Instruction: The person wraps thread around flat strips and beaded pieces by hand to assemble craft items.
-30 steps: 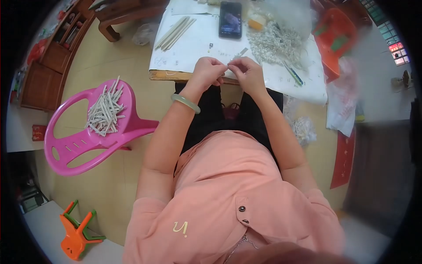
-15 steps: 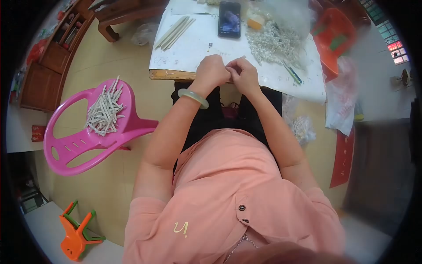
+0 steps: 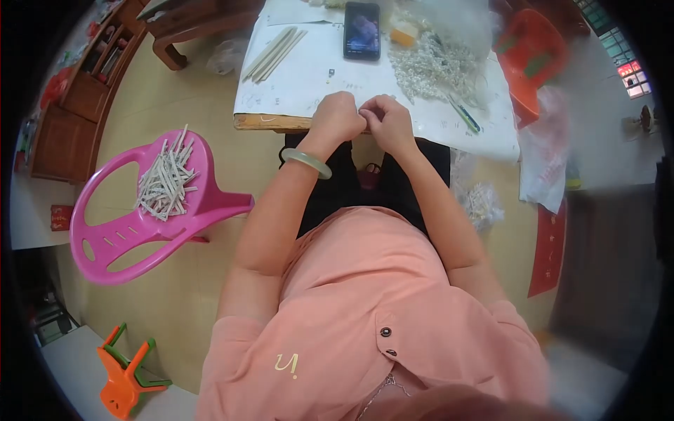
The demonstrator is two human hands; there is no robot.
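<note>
Both hands meet at the near edge of the white-covered table point(image 3: 295, 98). My left hand point(image 3: 338, 118), below a pale bangle point(image 3: 307, 162), is closed with its back turned up, so its fingertips are hidden. Beside it, my right hand point(image 3: 390, 125) has its fingers curled and thumb and forefinger brought together. Whatever lies between the fingers is too small or hidden to make out. A tiny dark item point(image 3: 331, 72) sits on the cover just beyond my left hand. Farther back lies a black phone point(image 3: 361, 31) with its screen lit.
Long pale strips point(image 3: 274, 55) lie at the table's left. A heap of small whitish pieces point(image 3: 435, 70) and a green-and-blue pen-like tool point(image 3: 464, 116) are at right. A pink chair point(image 3: 203, 175) holds a pile of short strips point(image 3: 167, 179). A red-orange chair point(image 3: 526, 52) stands right.
The view has shifted slightly, so the table and phone appear a little further left. Both hands stay together at the table edge, with hardly any change in their pose.
</note>
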